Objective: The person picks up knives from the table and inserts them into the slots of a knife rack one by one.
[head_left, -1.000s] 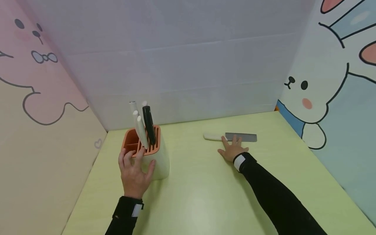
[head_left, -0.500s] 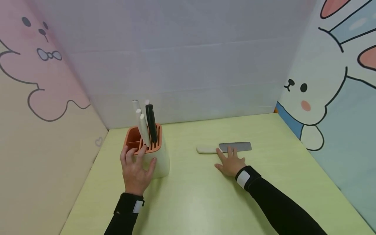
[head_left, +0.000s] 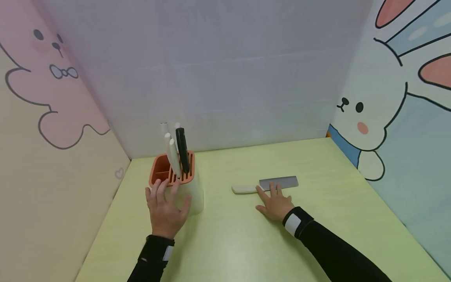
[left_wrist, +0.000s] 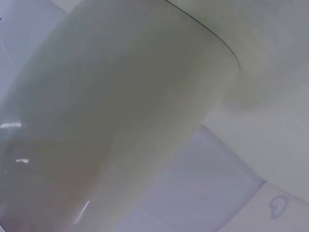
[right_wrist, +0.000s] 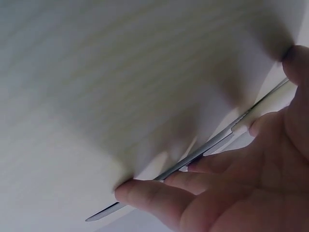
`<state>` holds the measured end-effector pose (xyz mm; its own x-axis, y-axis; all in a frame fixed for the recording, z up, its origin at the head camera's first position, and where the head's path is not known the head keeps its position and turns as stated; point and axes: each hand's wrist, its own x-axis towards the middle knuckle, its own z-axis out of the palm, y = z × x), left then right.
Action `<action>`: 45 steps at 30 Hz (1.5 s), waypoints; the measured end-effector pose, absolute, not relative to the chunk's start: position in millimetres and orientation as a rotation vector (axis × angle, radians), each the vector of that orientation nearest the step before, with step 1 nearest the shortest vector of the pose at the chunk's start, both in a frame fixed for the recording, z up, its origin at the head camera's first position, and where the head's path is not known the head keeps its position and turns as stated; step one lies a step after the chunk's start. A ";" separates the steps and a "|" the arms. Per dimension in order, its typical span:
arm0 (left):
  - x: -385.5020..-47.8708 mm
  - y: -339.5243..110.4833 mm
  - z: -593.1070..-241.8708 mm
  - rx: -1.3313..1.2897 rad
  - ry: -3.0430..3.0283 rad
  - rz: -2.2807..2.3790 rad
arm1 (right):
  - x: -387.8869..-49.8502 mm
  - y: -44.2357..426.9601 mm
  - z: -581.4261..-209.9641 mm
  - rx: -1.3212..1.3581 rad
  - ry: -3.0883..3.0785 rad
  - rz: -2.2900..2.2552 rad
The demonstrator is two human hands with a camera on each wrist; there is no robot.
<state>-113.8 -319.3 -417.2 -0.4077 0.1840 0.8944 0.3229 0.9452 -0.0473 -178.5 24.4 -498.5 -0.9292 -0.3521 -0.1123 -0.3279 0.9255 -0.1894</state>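
A cleaver (head_left: 286, 181) with a grey blade and a pale handle (head_left: 243, 189) lies flat on the table, its handle pointing left. My right hand (head_left: 276, 206) touches its near edge with spread fingertips, around where blade and handle meet; in the right wrist view the fingers reach along the thin blade (right_wrist: 104, 211). A pale knife block (head_left: 196, 197) with an orange slotted top stands upright at the left. Against its near side and front rim rests my left hand (head_left: 165, 215), fingers spread. The left wrist view is filled by the block's smooth wall (left_wrist: 111, 96); no fingers show there.
Several knives stand in the block, including a black-handled one (head_left: 181, 149) and a white-handled one (head_left: 174, 156). An open orange compartment (head_left: 161, 163) takes up the block's left side. Walls printed with cartoon animals border the light yellow-green table (head_left: 229, 243) left and right.
The cleaver has slid toward me and slightly left, with my right hand moving along with it. My left hand stays at the knife block. The head view has shifted a little.
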 end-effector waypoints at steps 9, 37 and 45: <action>-125.9 -321.1 -423.5 -0.490 -1.833 -0.028 | -177.1 19.2 -499.4 -0.541 2.934 -0.259; -132.1 -311.2 -430.6 -0.423 -1.862 -0.033 | -213.2 16.3 -484.9 -0.971 3.173 -0.118; -134.2 -311.9 -429.5 -0.415 -1.851 -0.015 | -221.0 18.3 -492.8 -1.032 3.209 -0.159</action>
